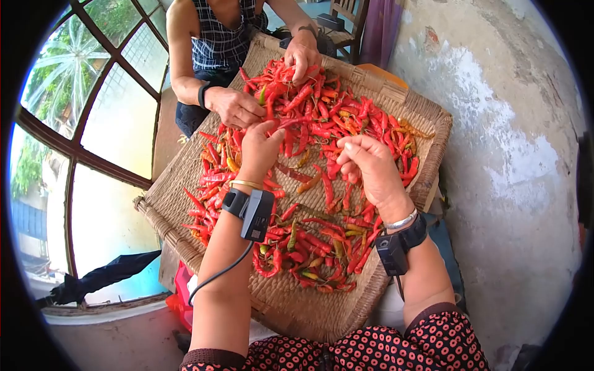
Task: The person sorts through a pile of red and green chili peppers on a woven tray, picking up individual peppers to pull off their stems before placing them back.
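Note:
Red chili peppers [309, 241], with a few green and orange ones among them, are spread over a woven tray [272, 297]. My left hand [260, 148] is over the tray's left middle, fingers pinched around a red chili [270, 108], close to the other person's hand. Above the right part of the pile, my right hand [370, 168] has its fingers curled together; whatever lies between them, if anything, cannot be made out. Both my wrists carry a bangle and a strapped device.
Across the tray a person's hands [235, 107] work at the chilies. A barred window [117, 123] and a folded black umbrella [105, 275] are at left. A rough wall [501, 154] stands at right, a wooden chair [346, 25] behind.

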A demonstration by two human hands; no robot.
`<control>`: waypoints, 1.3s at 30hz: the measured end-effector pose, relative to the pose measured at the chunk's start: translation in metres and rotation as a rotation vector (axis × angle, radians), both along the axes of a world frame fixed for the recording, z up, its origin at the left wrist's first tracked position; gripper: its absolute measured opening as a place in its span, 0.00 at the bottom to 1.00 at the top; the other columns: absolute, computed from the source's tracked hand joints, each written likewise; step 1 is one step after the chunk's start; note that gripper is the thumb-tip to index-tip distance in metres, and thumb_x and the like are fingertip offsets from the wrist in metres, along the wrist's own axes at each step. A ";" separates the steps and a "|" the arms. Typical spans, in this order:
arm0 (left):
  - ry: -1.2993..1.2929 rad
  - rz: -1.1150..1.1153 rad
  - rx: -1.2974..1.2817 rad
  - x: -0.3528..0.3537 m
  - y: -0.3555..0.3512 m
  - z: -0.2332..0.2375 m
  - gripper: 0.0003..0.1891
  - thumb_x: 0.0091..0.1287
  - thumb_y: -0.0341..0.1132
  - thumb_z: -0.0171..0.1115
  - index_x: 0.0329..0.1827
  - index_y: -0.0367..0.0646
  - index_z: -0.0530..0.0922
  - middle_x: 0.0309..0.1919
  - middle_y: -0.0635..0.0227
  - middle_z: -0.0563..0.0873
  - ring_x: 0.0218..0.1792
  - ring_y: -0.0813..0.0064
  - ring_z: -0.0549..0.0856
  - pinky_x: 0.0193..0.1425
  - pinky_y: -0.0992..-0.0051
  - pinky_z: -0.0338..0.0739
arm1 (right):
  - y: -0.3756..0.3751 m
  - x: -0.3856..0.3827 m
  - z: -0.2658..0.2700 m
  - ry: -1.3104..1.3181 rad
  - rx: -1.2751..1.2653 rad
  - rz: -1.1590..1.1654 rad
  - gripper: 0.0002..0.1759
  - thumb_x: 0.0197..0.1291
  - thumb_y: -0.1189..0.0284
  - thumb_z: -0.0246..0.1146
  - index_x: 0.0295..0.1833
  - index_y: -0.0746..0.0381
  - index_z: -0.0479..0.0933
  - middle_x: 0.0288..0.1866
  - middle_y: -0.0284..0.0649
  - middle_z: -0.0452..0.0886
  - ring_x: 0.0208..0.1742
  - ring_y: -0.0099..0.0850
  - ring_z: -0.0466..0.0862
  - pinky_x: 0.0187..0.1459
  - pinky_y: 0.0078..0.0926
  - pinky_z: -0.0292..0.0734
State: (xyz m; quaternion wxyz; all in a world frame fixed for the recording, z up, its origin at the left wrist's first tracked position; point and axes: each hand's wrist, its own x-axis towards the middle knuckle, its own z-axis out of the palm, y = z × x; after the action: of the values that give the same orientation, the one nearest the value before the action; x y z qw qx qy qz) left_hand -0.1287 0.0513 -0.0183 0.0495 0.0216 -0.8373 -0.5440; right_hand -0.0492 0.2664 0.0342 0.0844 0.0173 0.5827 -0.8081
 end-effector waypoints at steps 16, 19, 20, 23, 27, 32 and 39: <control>0.380 -0.716 -0.821 0.055 0.176 -0.017 0.37 0.51 0.54 0.58 0.63 0.44 0.65 0.60 0.58 0.68 0.64 0.56 0.61 0.65 0.44 0.55 | 0.030 -0.012 0.001 0.117 -0.170 -0.303 0.09 0.63 0.71 0.56 0.44 0.65 0.75 0.27 0.34 0.79 0.23 0.18 0.75 0.24 0.13 0.69; 0.314 -0.653 -0.875 0.050 0.176 -0.003 0.37 0.52 0.54 0.57 0.64 0.45 0.64 0.62 0.58 0.66 0.66 0.51 0.57 0.63 0.38 0.53 | 0.030 -0.013 0.003 0.137 -0.171 -0.299 0.09 0.63 0.72 0.56 0.44 0.65 0.75 0.28 0.34 0.79 0.23 0.18 0.75 0.24 0.13 0.69; 0.175 -0.708 -0.939 0.043 0.175 0.008 0.33 0.55 0.52 0.55 0.64 0.49 0.65 0.63 0.58 0.64 0.66 0.45 0.55 0.61 0.34 0.52 | 0.029 -0.012 0.006 0.140 -0.157 -0.304 0.09 0.63 0.72 0.55 0.44 0.65 0.75 0.28 0.34 0.79 0.23 0.18 0.74 0.24 0.13 0.69; 0.201 -0.617 -0.897 0.030 0.177 -0.008 0.28 0.57 0.49 0.53 0.62 0.53 0.67 0.63 0.59 0.64 0.65 0.43 0.55 0.62 0.34 0.51 | 0.032 -0.014 0.008 0.140 -0.139 -0.304 0.09 0.63 0.71 0.55 0.44 0.65 0.74 0.28 0.34 0.78 0.23 0.18 0.74 0.24 0.14 0.69; 0.169 -0.630 -0.837 0.020 0.178 -0.007 0.22 0.56 0.46 0.53 0.54 0.50 0.72 0.52 0.61 0.71 0.54 0.48 0.68 0.48 0.41 0.68 | 0.034 -0.012 0.009 0.125 -0.132 -0.293 0.09 0.63 0.71 0.55 0.43 0.65 0.74 0.27 0.34 0.78 0.23 0.18 0.74 0.24 0.14 0.68; 0.333 -0.631 -0.904 0.018 0.156 -0.019 0.14 0.56 0.36 0.55 0.46 0.47 0.76 0.46 0.63 0.75 0.48 0.60 0.75 0.43 0.61 0.76 | 0.037 -0.011 0.008 0.106 -0.162 -0.266 0.09 0.63 0.71 0.56 0.43 0.65 0.75 0.27 0.34 0.78 0.23 0.18 0.74 0.24 0.13 0.68; 0.454 -0.823 -0.843 0.031 0.094 -0.015 0.06 0.54 0.33 0.59 0.30 0.41 0.76 0.37 0.60 0.77 0.30 0.59 0.81 0.35 0.64 0.77 | 0.033 -0.011 0.008 0.084 -0.154 -0.268 0.10 0.62 0.69 0.56 0.43 0.65 0.76 0.26 0.33 0.79 0.22 0.16 0.74 0.23 0.12 0.68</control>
State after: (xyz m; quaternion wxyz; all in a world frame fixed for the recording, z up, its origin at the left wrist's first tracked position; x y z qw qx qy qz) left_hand -0.0979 0.1453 -0.0329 0.0171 -0.4398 -0.8880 -0.1331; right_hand -0.0604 0.2989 0.0417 -0.0474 0.0547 0.5143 -0.8546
